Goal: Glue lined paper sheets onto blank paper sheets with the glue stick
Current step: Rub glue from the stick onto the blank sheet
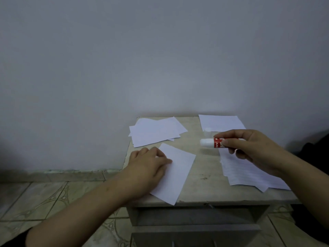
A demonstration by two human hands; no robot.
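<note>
A blank white sheet (178,172) lies tilted on the small table, near its front left. My left hand (147,166) rests flat on that sheet's left part, fingers pointing right. My right hand (249,148) holds a red-and-white glue stick (211,142) sideways above the table, its white end pointing left. Under that hand lies a pile of lined sheets (249,173) at the front right. The stick's clear cap (207,132) seems to stand just behind the stick.
The table (204,168) is small and pale, against a grey wall. A loose pile of white sheets (154,132) lies at its back left, another sheet (220,122) at the back right. A drawer front sits below the table edge. Tiled floor spreads to the left.
</note>
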